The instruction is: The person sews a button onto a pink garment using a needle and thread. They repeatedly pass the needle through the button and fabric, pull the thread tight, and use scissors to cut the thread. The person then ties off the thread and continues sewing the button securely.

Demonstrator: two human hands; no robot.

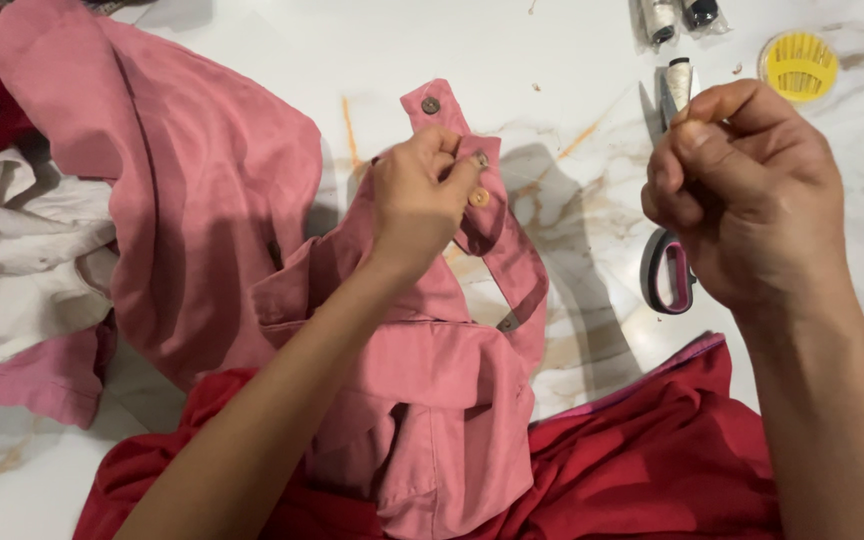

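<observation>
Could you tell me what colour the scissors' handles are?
The scissors have grey handles lined with pink, seen in the head view.

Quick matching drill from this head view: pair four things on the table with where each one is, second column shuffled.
Things:
1. pink garment strap
2. scissors
3. yellow round needle case
4. white cloth

Places:
A. far right of the table top, near the upper edge
B. pinched in the left hand
C. left edge, beside the pink fabric
D. on the marble, partly behind the right hand

Pairs: 1-B, 2-D, 3-A, 4-C
</observation>
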